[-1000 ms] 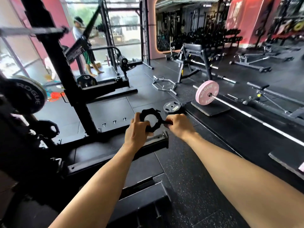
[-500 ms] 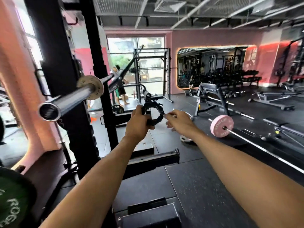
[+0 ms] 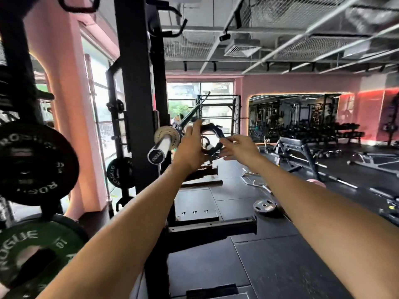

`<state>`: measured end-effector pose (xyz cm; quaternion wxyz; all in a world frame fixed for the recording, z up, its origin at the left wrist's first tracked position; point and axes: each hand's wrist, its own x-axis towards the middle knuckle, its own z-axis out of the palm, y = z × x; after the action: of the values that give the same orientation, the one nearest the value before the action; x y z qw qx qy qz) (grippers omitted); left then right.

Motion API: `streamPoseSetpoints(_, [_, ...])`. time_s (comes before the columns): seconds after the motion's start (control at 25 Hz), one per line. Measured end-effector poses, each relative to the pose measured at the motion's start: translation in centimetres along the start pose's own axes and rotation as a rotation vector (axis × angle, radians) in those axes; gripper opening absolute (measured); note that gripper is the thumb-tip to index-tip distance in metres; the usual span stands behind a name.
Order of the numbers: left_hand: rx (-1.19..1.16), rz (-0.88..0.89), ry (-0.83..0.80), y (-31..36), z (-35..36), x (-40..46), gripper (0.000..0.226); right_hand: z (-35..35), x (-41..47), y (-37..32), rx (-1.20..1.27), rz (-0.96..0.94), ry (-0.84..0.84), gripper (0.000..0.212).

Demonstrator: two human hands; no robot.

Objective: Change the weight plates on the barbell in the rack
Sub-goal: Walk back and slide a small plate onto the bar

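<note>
On the left, black plates (image 3: 32,165) and a green plate (image 3: 32,251) hang on storage pegs, while the barbell (image 3: 165,143) sits in the rack (image 3: 138,83) with its sleeve bare, holding no plate, probably awaiting the next load. The left hand (image 3: 191,147) grips a black collar (image 3: 210,140) just right of the sleeve end (lever apparently sprung open), and the right hand (image 3: 239,147) pinches its lever, likely keeping it open.

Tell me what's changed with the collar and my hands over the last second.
Both hands lifted the black barbell collar from over the floor to the level of the bare barbell sleeve, just right of its end. The left hand kept its grip on the ring; the right hand stayed on its lever. The collar isn't on the sleeve yet.
</note>
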<state>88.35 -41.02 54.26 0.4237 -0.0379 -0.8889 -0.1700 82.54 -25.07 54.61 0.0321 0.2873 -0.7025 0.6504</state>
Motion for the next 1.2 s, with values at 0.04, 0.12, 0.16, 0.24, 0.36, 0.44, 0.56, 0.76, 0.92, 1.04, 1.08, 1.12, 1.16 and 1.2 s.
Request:
streamPoseSetpoints(0.04, [-0.018, -0.002, 0.001, -0.1, -1.8, -0.6, 0.102, 1.0, -0.8, -0.8, -0.006, -0.012, -0.003, 0.011])
streamPoseSetpoints(0.12, [-0.006, -0.01, -0.023, -0.8, -5.1, -1.8, 0.098, 3.0, -2.1, -2.0, -0.022, -0.031, -0.018, 0.017])
streamPoseSetpoints(0.16, [-0.002, -0.008, -0.028, -1.2, -6.6, -2.6, 0.095, 4.1, -2.7, -2.5, -0.032, -0.033, -0.03, 0.023])
streamPoseSetpoints(0.24, [-0.019, -0.016, -0.038, -2.3, -8.9, -4.2, 0.093, 6.1, -3.9, -3.5, -0.046, -0.035, -0.066, 0.025])
streamPoseSetpoints(0.36, [-0.05, -0.034, -0.04, -3.8, -11.4, -6.6, 0.094, 8.6, -5.6, -4.3, -0.067, -0.035, -0.1, 0.022])
streamPoseSetpoints(0.44, [-0.056, -0.026, -0.033, -4.7, -12.7, -7.8, 0.092, 10.1, -6.5, -4.8, -0.065, -0.033, -0.108, 0.021])
streamPoseSetpoints(0.56, [-0.066, -0.018, -0.034, -5.8, -13.9, -8.7, 0.092, 11.7, -6.8, -5.2, -0.053, -0.023, -0.104, 0.024])
streamPoseSetpoints(0.76, [-0.016, -0.058, -0.031, -8.1, -13.7, -8.6, 0.098, 13.6, -5.7, -4.5, -0.076, -0.011, -0.106, 0.025])
streamPoseSetpoints(0.92, [-0.044, -0.104, -0.063, -9.5, -12.5, -7.9, 0.106, 14.4, -3.8, -2.8, -0.106, -0.013, -0.095, 0.024])
streamPoseSetpoints(1.04, [-0.069, -0.118, -0.098, -10.3, -11.5, -7.0, 0.111, 14.7, -2.7, -1.6, -0.093, -0.022, -0.061, 0.019])
streamPoseSetpoints(1.08, [-0.068, -0.122, -0.105, -10.6, -11.1, -6.8, 0.111, 14.6, -2.3, -1.3, -0.097, -0.027, -0.053, 0.017])
streamPoseSetpoints(1.12, [-0.068, -0.122, -0.11, -10.8, -10.8, -6.6, 0.111, 14.6, -2.0, -1.1, -0.101, -0.028, -0.049, 0.015])
streamPoseSetpoints(1.16, [-0.067, -0.123, -0.113, -11.0, -10.6, -6.6, 0.11, 14.7, -1.6, -0.8, -0.102, -0.026, -0.048, 0.014])
streamPoseSetpoints(1.2, [-0.069, -0.124, -0.115, -11.2, -10.3, -6.5, 0.107, 14.8, -1.4, -0.6, -0.109, -0.02, -0.047, 0.014])
